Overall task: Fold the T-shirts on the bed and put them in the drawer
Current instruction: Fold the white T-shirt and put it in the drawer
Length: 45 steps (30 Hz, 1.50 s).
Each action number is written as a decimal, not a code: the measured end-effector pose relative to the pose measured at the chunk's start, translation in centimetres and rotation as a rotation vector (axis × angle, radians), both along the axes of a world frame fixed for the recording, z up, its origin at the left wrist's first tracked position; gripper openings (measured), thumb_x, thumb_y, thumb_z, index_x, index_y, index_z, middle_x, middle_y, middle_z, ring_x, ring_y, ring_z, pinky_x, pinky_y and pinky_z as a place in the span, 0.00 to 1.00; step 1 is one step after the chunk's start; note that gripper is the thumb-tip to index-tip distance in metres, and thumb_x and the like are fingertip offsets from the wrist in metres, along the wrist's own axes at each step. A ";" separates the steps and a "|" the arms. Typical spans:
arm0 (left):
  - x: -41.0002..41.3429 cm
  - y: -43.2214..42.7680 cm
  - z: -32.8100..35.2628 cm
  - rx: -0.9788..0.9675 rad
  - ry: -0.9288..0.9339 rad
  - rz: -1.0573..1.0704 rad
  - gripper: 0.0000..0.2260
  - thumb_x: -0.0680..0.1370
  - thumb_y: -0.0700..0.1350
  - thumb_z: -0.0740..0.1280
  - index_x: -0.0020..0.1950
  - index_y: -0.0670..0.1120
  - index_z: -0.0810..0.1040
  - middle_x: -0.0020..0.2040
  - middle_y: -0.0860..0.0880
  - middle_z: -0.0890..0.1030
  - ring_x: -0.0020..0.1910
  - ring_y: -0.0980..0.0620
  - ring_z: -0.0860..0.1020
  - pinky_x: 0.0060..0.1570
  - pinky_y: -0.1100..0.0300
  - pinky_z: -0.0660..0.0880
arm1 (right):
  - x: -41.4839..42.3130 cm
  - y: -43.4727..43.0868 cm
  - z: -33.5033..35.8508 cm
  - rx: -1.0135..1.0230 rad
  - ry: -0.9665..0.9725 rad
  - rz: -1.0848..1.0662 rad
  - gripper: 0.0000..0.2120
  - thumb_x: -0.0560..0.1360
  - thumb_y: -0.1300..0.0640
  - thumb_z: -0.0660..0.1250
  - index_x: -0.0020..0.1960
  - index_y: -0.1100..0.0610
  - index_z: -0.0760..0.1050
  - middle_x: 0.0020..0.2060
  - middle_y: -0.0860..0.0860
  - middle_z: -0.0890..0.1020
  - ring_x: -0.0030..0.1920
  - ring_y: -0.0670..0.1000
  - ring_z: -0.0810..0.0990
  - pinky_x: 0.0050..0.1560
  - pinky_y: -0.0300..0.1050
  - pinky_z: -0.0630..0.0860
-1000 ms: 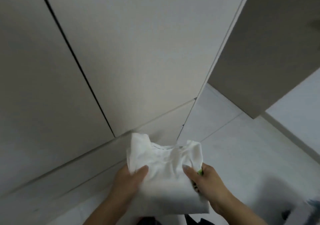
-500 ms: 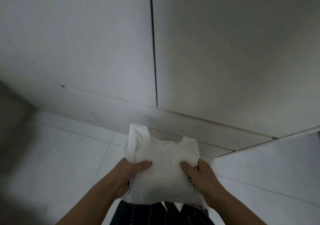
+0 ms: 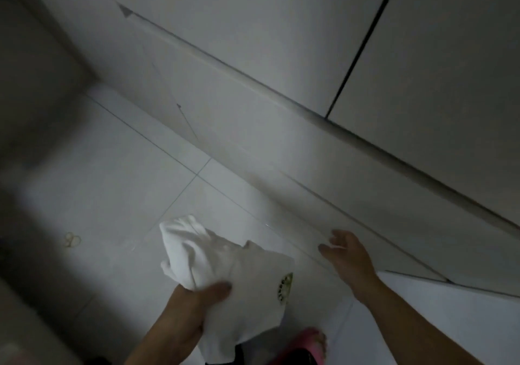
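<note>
Tiled floor, left hand gripping white T-shirt, round logo unreadable

Both forearms are showing bare, running from left hand and right hand to the frame's bottom edge. Person is wearing a pink slipper, which is blurred. Dark garment is showing beside it, detail unreadable.

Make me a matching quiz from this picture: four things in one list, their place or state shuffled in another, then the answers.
1 left hand
2 right hand
3 T-shirt
4 looped object

A lying on the floor tiles
B white, loosely folded
C open, near the cabinet base
D gripping cloth

Pairs: 1-D, 2-C, 3-B, 4-A
</note>
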<state>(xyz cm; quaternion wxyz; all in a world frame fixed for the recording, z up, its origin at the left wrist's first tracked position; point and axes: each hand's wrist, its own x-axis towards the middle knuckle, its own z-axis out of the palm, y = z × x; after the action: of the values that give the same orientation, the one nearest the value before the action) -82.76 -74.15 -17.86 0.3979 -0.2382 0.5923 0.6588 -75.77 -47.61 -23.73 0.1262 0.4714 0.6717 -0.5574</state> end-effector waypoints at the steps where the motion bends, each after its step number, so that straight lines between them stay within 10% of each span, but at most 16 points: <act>1: -0.2 -0.3 -1.7 0.004 -0.006 0.010 0.27 0.60 0.30 0.74 0.58 0.41 0.77 0.50 0.39 0.83 0.48 0.39 0.82 0.40 0.46 0.80 | -0.5 0.7 -2.3 0.064 0.019 0.002 0.23 0.72 0.57 0.71 0.64 0.54 0.69 0.61 0.52 0.74 0.58 0.51 0.74 0.52 0.41 0.69; 11: -1.6 -0.2 -11.2 -0.034 -0.082 -0.035 0.23 0.60 0.32 0.74 0.53 0.42 0.78 0.46 0.43 0.84 0.43 0.45 0.83 0.32 0.54 0.80 | -1.5 5.0 -14.0 0.604 -0.103 0.256 0.41 0.68 0.50 0.73 0.74 0.56 0.57 0.73 0.54 0.60 0.74 0.56 0.56 0.72 0.58 0.53; 34: -0.2 0.9 -11.3 -0.147 -0.103 -0.161 0.28 0.59 0.31 0.74 0.59 0.42 0.76 0.51 0.42 0.83 0.50 0.41 0.81 0.43 0.48 0.78 | 3.0 0.7 -14.6 0.359 0.138 0.116 0.38 0.67 0.63 0.72 0.72 0.54 0.59 0.69 0.53 0.63 0.67 0.42 0.53 0.66 0.39 0.53; 38: -0.1 0.3 -10.9 -0.163 -0.102 -0.221 0.28 0.58 0.31 0.75 0.57 0.42 0.76 0.50 0.42 0.83 0.47 0.42 0.82 0.40 0.49 0.79 | 4.7 -2.9 -14.6 0.300 0.120 0.069 0.37 0.66 0.65 0.71 0.71 0.55 0.60 0.69 0.53 0.63 0.73 0.51 0.52 0.70 0.43 0.53; 45: -0.1 -1.7 -10.0 -0.244 -0.103 -0.310 0.30 0.56 0.41 0.76 0.57 0.43 0.76 0.49 0.41 0.83 0.47 0.39 0.82 0.42 0.42 0.79 | 8.2 -8.0 -13.9 0.250 0.118 0.097 0.36 0.67 0.67 0.69 0.71 0.53 0.61 0.66 0.45 0.61 0.67 0.37 0.50 0.66 0.37 0.51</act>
<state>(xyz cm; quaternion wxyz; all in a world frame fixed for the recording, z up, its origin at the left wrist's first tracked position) -82.87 -75.84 -27.86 0.4926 -0.2240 0.6763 0.4998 -67.54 -55.57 -37.60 0.0533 0.4168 0.7641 -0.4895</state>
